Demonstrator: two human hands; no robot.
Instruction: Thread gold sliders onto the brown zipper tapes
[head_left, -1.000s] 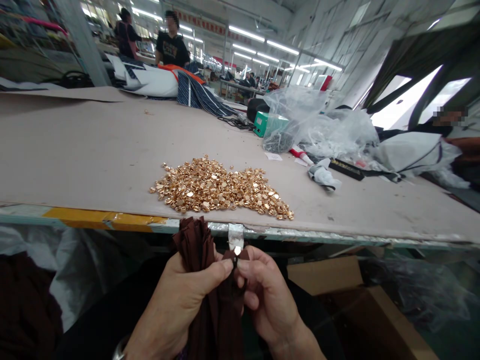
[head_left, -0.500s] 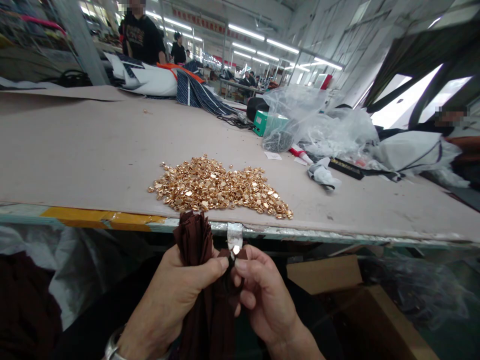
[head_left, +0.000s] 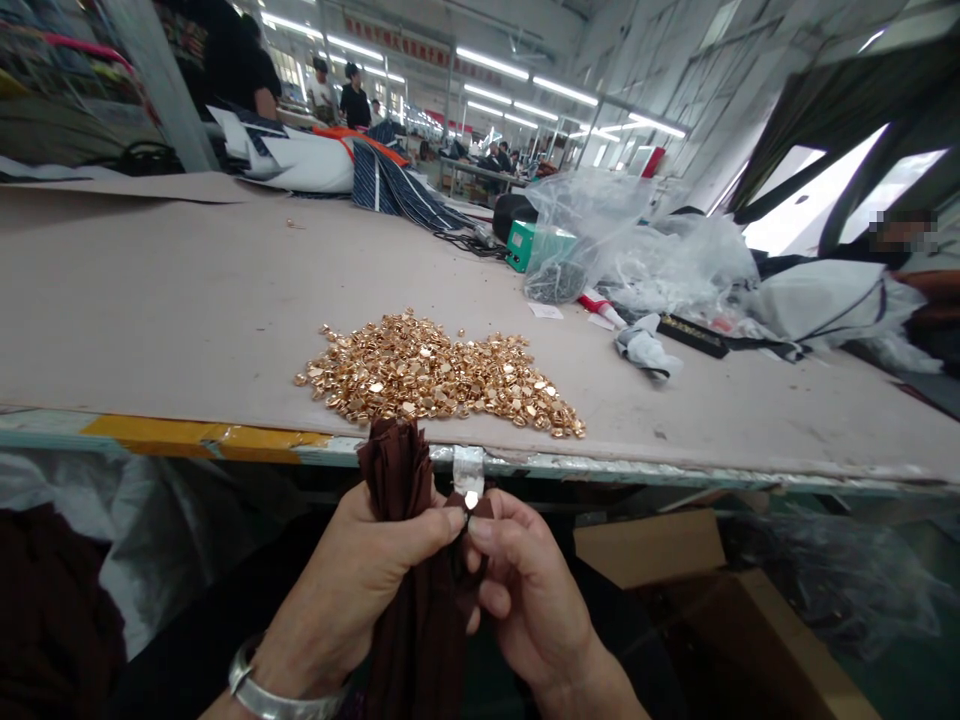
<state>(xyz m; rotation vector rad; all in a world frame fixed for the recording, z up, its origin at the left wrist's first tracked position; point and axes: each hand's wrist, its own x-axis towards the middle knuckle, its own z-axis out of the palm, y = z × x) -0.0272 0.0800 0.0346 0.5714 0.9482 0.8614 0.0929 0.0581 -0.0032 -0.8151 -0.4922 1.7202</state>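
My left hand (head_left: 367, 570) is closed round a bundle of dark brown fabric strips (head_left: 396, 470), its thumb reaching right to a strip's end. Opposite it, my right hand (head_left: 529, 580) pinches the brown strip near the same spot. Between the two thumbs shows a small shiny gold metal piece (head_left: 471, 499) on the strip; how it is fastened is hidden by my fingers. Just beyond my hands, a heap of small gold metal pieces (head_left: 435, 375) lies at the table's near edge. A silver bracelet (head_left: 281, 700) is on my left wrist.
On the table (head_left: 187, 300), clear plastic bags (head_left: 675, 260), a green box (head_left: 521, 245) and a black tray (head_left: 691, 336) lie to the right. Striped fabric (head_left: 397, 190) is at the back. Below right stands an open cardboard box (head_left: 649, 548). Several people are in the background.
My left hand and the fabric bundle have shifted slightly right and the thumbs are closer together. In the background, a person in black has moved left.
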